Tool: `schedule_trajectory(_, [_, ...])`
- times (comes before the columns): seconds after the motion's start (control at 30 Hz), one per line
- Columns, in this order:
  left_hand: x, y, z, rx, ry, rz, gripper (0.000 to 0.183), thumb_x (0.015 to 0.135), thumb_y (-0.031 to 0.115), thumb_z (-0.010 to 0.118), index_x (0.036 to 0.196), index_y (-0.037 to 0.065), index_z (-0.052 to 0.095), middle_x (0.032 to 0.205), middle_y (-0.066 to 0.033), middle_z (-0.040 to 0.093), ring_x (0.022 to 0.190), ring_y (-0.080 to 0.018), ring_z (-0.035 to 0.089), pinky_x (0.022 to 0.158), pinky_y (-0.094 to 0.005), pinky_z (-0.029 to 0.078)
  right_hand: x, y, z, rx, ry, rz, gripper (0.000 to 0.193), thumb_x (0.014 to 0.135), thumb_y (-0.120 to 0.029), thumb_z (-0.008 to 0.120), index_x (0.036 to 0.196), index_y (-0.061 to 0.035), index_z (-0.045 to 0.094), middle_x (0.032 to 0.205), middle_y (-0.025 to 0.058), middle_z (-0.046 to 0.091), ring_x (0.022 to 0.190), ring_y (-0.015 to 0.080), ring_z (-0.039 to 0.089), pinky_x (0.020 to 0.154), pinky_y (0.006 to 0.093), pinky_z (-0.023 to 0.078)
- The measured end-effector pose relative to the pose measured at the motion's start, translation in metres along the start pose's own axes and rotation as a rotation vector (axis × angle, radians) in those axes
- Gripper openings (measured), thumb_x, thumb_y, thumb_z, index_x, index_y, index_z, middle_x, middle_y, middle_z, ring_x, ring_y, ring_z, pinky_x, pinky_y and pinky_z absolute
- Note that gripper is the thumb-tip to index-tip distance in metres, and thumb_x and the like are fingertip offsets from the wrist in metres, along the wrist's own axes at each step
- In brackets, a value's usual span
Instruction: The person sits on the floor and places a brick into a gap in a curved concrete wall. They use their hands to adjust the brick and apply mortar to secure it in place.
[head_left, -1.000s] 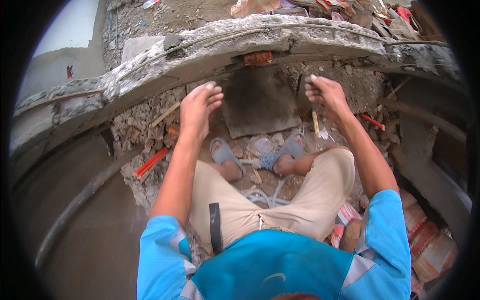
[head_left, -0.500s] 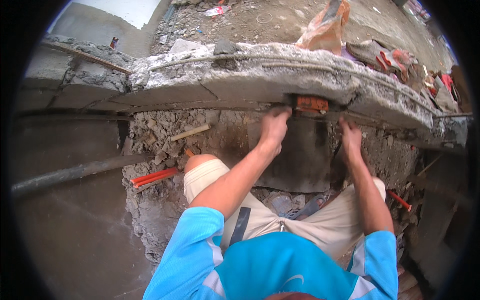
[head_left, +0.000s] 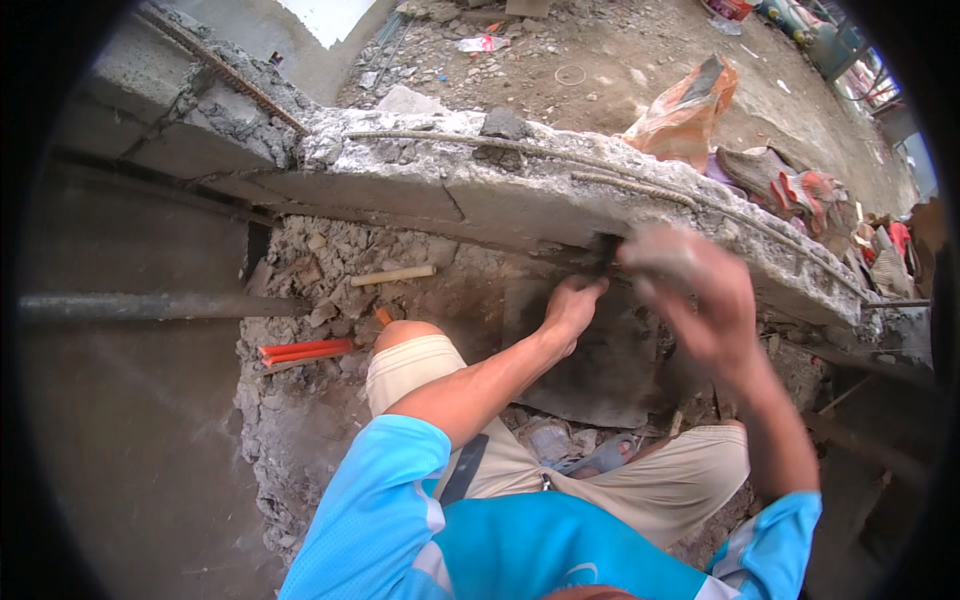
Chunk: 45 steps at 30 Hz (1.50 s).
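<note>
My left hand (head_left: 575, 312) is closed, fingertips together, just below the underside of the broken concrete beam (head_left: 430, 200). What it pinches, if anything, is hidden. A dark hollow or dark object (head_left: 604, 250) shows on the beam's lower face right above those fingertips; I cannot tell which. My right hand (head_left: 695, 285) is raised in front of the beam, to the right of the left one. Motion smears its fingers, so their grip does not show. Beneath both hands is a dark flat panel (head_left: 590, 375) between my knees.
Steel rebar (head_left: 430, 138) runs along the beam's rough top. Orange tubes (head_left: 305, 350) and a pale stick (head_left: 393, 275) lie on rubble at left. A grey pipe (head_left: 160, 307) crosses further left. Beyond the beam are an orange-white sack (head_left: 685, 115) and work gloves (head_left: 800, 190).
My right hand has moved up and left, in front of the beam. An orange block that showed on the beam's face is now out of sight. The view has tilted and shifted.
</note>
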<state>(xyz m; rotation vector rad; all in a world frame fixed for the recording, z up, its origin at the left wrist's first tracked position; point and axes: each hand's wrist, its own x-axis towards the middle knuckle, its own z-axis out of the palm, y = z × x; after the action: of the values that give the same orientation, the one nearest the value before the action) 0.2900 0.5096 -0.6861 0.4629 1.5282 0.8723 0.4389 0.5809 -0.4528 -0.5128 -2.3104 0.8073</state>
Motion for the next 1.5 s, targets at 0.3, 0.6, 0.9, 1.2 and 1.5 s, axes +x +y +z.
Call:
schedule_trajectory(0.3, [-0.024, 0.022, 0.023, 0.05, -0.276, 0.021, 0.05, 0.102, 0.042, 0.074, 0.136, 0.004, 0.071, 0.121, -0.0089, 0.073, 0.111, -0.0203, 0.065, 0.092, -0.042, 0.055, 0.208, 0.095, 0.022, -0.104, -0.571, 0.178, 0.051, 0.1, -0.02, 0.069, 0.151, -0.0202, 0.069, 0.156, 0.0128, 0.065, 0.143, 0.0367, 0.061, 0.121, 0.0582, 0.05])
schedule_trajectory(0.6, [-0.037, 0.017, 0.016, 0.118, -0.581, -0.068, 0.046, 0.105, 0.039, 0.07, 0.135, 0.004, 0.072, 0.125, -0.0102, 0.074, 0.113, -0.0231, 0.067, 0.098, -0.0435, 0.055, 0.215, 0.117, 0.071, -0.224, -0.672, 0.179, 0.062, 0.089, -0.006, 0.066, 0.15, -0.0157, 0.069, 0.156, 0.0159, 0.065, 0.137, 0.0336, 0.066, 0.117, 0.0539, 0.052])
schedule_trajectory(0.9, [-0.042, 0.025, 0.009, 0.111, -0.622, -0.01, 0.044, 0.104, 0.038, 0.07, 0.132, 0.003, 0.074, 0.122, -0.0101, 0.074, 0.111, -0.0229, 0.068, 0.096, -0.0417, 0.056, 0.221, 0.12, 0.073, -0.274, -0.622, 0.08, 0.052, 0.086, -0.009, 0.08, 0.137, -0.019, 0.079, 0.139, 0.012, 0.076, 0.107, 0.0274, 0.076, 0.092, 0.0447, 0.063])
schedule_trajectory(1.2, [-0.03, 0.014, 0.013, 0.149, -0.603, 0.013, 0.044, 0.105, 0.039, 0.071, 0.13, 0.002, 0.074, 0.115, -0.0084, 0.077, 0.099, -0.0164, 0.069, 0.085, -0.0334, 0.056, 0.201, 0.131, 0.07, -0.379, -0.391, -0.096, 0.041, 0.095, -0.014, 0.078, 0.136, -0.0188, 0.079, 0.129, 0.0154, 0.08, 0.108, 0.0303, 0.078, 0.094, 0.046, 0.063])
schedule_trajectory(1.5, [0.013, 0.005, -0.006, -0.067, -0.127, 0.012, 0.05, 0.106, 0.038, 0.072, 0.137, -0.001, 0.068, 0.128, -0.0122, 0.07, 0.107, -0.0214, 0.069, 0.088, -0.0357, 0.058, 0.007, 0.051, 0.006, -0.346, 0.072, 0.016, 0.021, 0.101, -0.024, 0.077, 0.096, -0.0044, 0.083, 0.082, 0.0081, 0.079, 0.07, 0.0228, 0.072, 0.067, 0.0364, 0.056])
